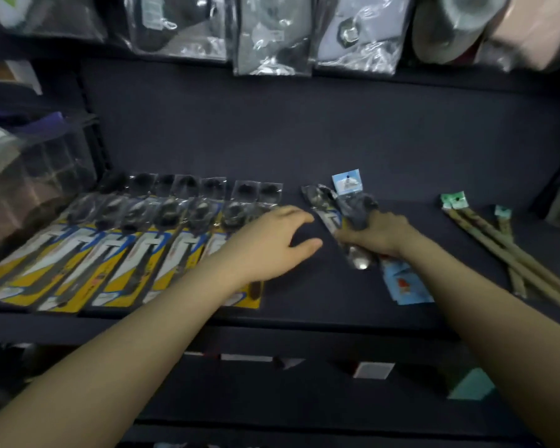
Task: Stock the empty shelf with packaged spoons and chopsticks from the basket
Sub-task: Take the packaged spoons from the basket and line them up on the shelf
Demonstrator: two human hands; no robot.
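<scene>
Several yellow-and-blue packaged spoons (117,250) lie side by side in a row along the left half of the dark shelf (304,150). My left hand (272,240) hovers over the right end of that row, fingers relaxed and spread, holding nothing. My right hand (379,232) grips a bunch of spoon packs (328,215), one with a light-blue card (348,182), tilted above the middle of the shelf. Packaged chopsticks (511,257) with green tops lie at the right of the shelf. The basket is out of sight.
Bagged goods (272,37) hang above the shelf's back. A clear plastic container (36,189) stands at the left end. Below the shelf's front edge (304,324) is a lower shelf with small boxes (372,370). Bare shelf lies between the spoon row and the chopsticks.
</scene>
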